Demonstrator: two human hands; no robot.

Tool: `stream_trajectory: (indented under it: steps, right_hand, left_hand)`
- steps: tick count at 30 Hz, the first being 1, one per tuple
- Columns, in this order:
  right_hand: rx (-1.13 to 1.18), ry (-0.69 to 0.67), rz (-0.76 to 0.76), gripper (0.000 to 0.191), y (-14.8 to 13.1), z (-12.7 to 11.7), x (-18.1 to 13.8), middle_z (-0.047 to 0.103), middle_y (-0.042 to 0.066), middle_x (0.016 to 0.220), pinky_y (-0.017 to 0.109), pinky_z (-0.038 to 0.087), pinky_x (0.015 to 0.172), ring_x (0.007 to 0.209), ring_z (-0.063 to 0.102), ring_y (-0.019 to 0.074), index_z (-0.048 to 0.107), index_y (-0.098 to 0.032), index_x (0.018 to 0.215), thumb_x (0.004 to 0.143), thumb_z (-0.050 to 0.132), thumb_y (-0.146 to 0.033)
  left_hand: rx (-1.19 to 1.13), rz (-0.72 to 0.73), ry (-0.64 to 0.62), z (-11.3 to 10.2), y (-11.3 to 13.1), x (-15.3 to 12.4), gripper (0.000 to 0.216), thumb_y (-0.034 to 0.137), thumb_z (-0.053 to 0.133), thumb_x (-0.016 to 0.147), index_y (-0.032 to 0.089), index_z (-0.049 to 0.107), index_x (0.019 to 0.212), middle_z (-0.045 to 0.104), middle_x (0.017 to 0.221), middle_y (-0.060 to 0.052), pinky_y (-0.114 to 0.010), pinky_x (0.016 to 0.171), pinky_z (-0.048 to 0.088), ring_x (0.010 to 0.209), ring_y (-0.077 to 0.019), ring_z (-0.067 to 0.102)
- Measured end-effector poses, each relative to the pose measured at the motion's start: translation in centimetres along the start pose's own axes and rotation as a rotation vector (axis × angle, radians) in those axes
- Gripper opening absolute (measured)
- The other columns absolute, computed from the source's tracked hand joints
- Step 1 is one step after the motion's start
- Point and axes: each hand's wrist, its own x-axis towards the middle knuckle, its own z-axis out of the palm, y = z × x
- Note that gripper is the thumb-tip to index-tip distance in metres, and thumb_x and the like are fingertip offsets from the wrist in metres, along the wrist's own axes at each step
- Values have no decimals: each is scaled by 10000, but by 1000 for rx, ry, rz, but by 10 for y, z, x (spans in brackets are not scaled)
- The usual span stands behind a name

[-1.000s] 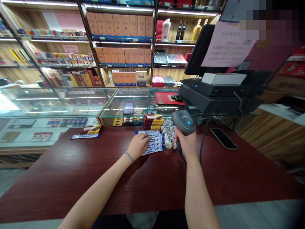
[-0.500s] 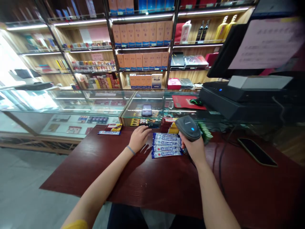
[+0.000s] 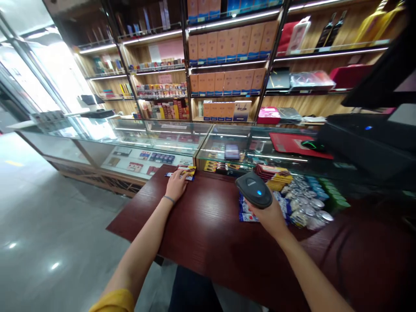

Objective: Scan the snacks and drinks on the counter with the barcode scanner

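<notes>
My right hand [image 3: 268, 214] is wrapped round the handle of a black barcode scanner [image 3: 254, 189] with a blue light on its top. Under and behind that hand lie blue-and-white snack packets [image 3: 247, 215], partly covered. At the far left of the dark red table, my left hand [image 3: 176, 184] rests its outstretched fingers on a yellow-and-brown packet [image 3: 189, 170]. A blue-and-white packet [image 3: 190, 177] lies against it, half hidden by the fingers. Whether the fingertips grip either packet cannot be made out.
Right of the scanner stand a stack of yellow-and-red packets [image 3: 274, 177], several silver-topped jars [image 3: 305, 208] and green cans [image 3: 333, 195]. A glass display case [image 3: 162, 138] borders the table [image 3: 201, 225]. A red mat [image 3: 289, 145] carries a mouse; dark till equipment [image 3: 364, 143] is at right.
My left hand has moved left, from beside the blue-and-white packets to the packets at the table's far left. The scanner, still in my right hand, now hangs over the packets. The view has turned left.
</notes>
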Motion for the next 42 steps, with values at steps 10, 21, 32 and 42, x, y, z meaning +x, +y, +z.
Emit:
stream_trajectory:
  steps: [10, 21, 32, 42]
  right_hand:
    - [-178, -197, 39, 277, 14, 22, -13, 746, 36, 883, 346, 518, 748, 856, 715, 272, 536, -288, 967, 786, 698, -421]
    - [-166, -183, 35, 321, 1, 24, -20, 686, -3, 814, 301, 471, 608, 686, 655, 227, 528, -277, 1040, 800, 665, -439]
    - [-175, -140, 44, 341, 0, 18, -25, 728, 29, 883, 327, 513, 654, 771, 702, 262, 540, -284, 1066, 779, 677, -407]
    - [-412, -369, -97, 575, 1, 13, -25, 765, 62, 996, 314, 492, 616, 813, 774, 326, 408, -289, 1322, 805, 656, -333]
  left_hand:
    - [-16, -222, -162, 13, -18, -11, 410, 283, 547, 967, 266, 614, 1371, 556, 1425, -178, -708, 1163, 248, 1377, -358, 453]
    - [-63, -59, -209, -1, -7, -7, 199, 258, 607, 944, 228, 742, 1087, 640, 1103, -125, -538, 1100, 390, 1116, -294, 577]
    - [-1493, -743, 13, -11, 56, 5, 368, 467, 486, 1024, 192, 662, 1194, 701, 987, -73, -296, 657, 612, 728, -153, 679]
    - [-1779, -905, -258, -24, 73, 4, 269, 379, 568, 1007, 145, 661, 1104, 715, 959, -89, -241, 524, 596, 642, -125, 669]
